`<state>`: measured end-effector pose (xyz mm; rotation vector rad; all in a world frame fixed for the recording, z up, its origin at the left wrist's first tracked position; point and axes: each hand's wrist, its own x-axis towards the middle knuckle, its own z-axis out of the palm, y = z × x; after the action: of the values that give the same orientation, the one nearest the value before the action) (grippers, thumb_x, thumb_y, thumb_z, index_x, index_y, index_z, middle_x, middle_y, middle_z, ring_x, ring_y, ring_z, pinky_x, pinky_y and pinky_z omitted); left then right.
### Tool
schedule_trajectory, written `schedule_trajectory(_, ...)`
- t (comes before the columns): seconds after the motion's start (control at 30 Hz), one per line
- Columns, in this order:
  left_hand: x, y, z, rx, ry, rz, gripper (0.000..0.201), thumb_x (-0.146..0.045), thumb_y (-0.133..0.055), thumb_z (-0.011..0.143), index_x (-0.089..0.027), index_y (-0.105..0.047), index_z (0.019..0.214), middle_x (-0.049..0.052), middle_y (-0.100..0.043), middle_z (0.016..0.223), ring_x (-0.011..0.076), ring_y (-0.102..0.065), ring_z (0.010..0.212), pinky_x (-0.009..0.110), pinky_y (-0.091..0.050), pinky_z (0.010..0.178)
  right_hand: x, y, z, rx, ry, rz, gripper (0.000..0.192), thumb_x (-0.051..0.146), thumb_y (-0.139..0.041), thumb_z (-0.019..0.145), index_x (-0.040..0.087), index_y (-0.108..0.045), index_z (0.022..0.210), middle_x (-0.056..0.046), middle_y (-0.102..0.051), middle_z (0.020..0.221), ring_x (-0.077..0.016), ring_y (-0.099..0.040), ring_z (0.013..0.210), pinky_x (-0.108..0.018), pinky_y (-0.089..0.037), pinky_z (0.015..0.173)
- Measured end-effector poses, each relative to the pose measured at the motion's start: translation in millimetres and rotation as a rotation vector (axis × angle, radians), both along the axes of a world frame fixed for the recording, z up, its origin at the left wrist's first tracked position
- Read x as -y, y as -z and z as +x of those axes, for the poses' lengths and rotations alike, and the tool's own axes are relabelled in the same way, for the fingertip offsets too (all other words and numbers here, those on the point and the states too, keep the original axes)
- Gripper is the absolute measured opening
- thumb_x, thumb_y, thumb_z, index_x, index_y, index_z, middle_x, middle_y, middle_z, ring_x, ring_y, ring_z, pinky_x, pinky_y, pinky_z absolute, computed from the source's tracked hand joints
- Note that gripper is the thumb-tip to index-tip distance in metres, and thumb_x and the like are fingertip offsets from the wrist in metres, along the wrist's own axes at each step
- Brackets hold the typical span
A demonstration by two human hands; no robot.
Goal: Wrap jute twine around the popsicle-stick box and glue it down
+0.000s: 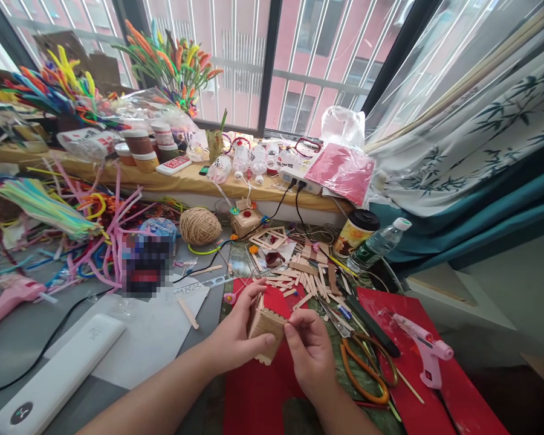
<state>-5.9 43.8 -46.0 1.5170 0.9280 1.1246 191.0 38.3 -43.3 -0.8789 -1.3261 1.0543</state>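
Between the fingers of the left hand (238,335), a small wooden box (268,326) is grasped along its side, while the thumb and index finger of the right hand (309,347) are pinched at its upper right corner; whether the edge or some small piece is gripped there cannot be told. The box is held above red paper (254,402) at the table's centre. Fine work on that corner appears to be in hand, and a steady left grip with light fingertip pressure seems called for next. Beyond, loose craft sticks (315,281) are strewn; to the right, scissors (367,371) and a pink glue gun (428,349) are seen.
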Motion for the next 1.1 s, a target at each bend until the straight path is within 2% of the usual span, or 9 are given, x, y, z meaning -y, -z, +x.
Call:
schedule_trajectory(0.13, 0, -11.0, -3, 0.135, 0.007, -0.094, 0.072, -0.048, -0.079, 0.09, -0.028, -0.046, 0.151, 0.015, -0.033, 0.17, 0.0404, -0.039, 0.154, 0.054, -0.036, 0.123, 0, 5.8, 1, -0.049, -0.005, -0.025, 0.01, 0.031, -0.069, 0.101, 0.025, -0.065, 0.109, 0.0, -0.062, 0.087, -0.0136, -0.061, 0.074, -0.022, -0.054, 0.068)
schedule_trajectory(0.3, -3, -27.3, -9, 0.235, 0.136, -0.284, 0.069, -0.053, -0.076, 0.09, -0.025, -0.053, 0.149, 0.014, -0.064, 0.142, 0.0333, -0.062, 0.129, 0.044, -0.049, 0.108, 1, 11.0, 4, 0.007, -0.147, -0.018, 0.032, 0.035, -0.062, 0.105, 0.028, -0.064, 0.136, -0.003, -0.069, 0.087, -0.0174, -0.066, 0.075, -0.029, -0.058, 0.071)
schedule_trajectory(0.4, -6, -34.0, -17, 0.21, 0.192, -0.409, 0.064, -0.056, -0.076, 0.089, -0.023, -0.059, 0.142, 0.009, -0.071, 0.126, 0.0287, -0.067, 0.117, 0.039, -0.052, 0.1, 1, 12.3, 7, 0.152, -0.147, 0.041, 0.033, 0.034, -0.059, 0.106, 0.025, -0.069, 0.135, -0.005, -0.072, 0.085, -0.0204, -0.069, 0.078, -0.033, -0.06, 0.074)
schedule_trajectory(0.57, -12, -42.1, -34, -0.007, 0.203, -0.551, 0.054, -0.056, -0.074, 0.089, -0.022, -0.067, 0.13, 0.008, -0.075, 0.121, 0.0286, -0.071, 0.111, 0.039, -0.056, 0.093, -3, 8.9, 5, 0.286, -0.129, 0.04, 0.027, 0.032, -0.062, 0.103, 0.023, -0.074, 0.125, -0.001, -0.069, 0.076, -0.0157, -0.061, 0.063, -0.026, -0.054, 0.06)
schedule_trajectory(0.63, -12, -46.5, -39, -0.119, 0.126, -0.453, 0.055, -0.055, -0.073, 0.091, -0.023, -0.064, 0.135, 0.01, -0.073, 0.13, 0.0306, -0.069, 0.119, 0.042, -0.056, 0.098, -5, 6.7, 3, 0.304, -0.128, 0.006, 0.027, 0.032, -0.061, 0.103, 0.022, -0.074, 0.125, 0.0, -0.066, 0.073, -0.0148, -0.06, 0.061, -0.025, -0.052, 0.058)
schedule_trajectory(0.73, -8, -53.6, -41, -0.241, -0.029, -0.135, 0.056, -0.048, -0.071, 0.095, -0.028, -0.058, 0.145, 0.011, -0.062, 0.149, 0.031, -0.059, 0.137, 0.046, -0.049, 0.114, -9, 3.2, 2, 0.323, -0.079, -0.02, 0.031, 0.031, -0.06, 0.103, 0.02, -0.072, 0.129, 0.002, -0.063, 0.069, -0.0138, -0.057, 0.057, -0.024, -0.05, 0.055)
schedule_trajectory(0.83, -2, -58.3, -38, -0.377, -0.052, 0.134, 0.066, -0.045, -0.078, 0.088, -0.03, -0.054, 0.148, 0.011, -0.053, 0.156, 0.0334, -0.048, 0.147, 0.049, -0.042, 0.122, -11, 0.3, 5, 0.33, 0.005, 0.032, 0.033, 0.029, -0.058, 0.104, 0.02, -0.07, 0.133, -0.001, -0.069, 0.076, -0.0154, -0.065, 0.064, -0.025, -0.056, 0.062)
schedule_trajectory(0.93, 3, -58.7, -32, -0.548, -0.038, 0.244, 0.078, -0.035, -0.087, 0.076, -0.029, -0.054, 0.146, 0.013, -0.05, 0.156, 0.0355, -0.047, 0.146, 0.051, -0.042, 0.122, -12, -2.6, 8, 0.355, 0.021, 0.095, 0.035, 0.025, -0.055, 0.106, 0.022, -0.066, 0.138, -0.005, -0.077, 0.093, -0.0182, -0.074, 0.08, -0.028, -0.061, 0.076)
schedule_trajectory(1.1, 4, -57.6, -26, -0.59, 0.026, 0.302, 0.063, -0.022, -0.076, 0.083, -0.028, -0.055, 0.142, 0.012, -0.055, 0.149, 0.029, -0.056, 0.139, 0.044, -0.049, 0.118, -12, -13.0, 10, 0.422, 0.042, 0.242, 0.029, 0.016, -0.054, 0.105, 0.026, -0.071, 0.126, -0.007, -0.077, 0.109, -0.0199, -0.074, 0.096, -0.032, -0.06, 0.087)
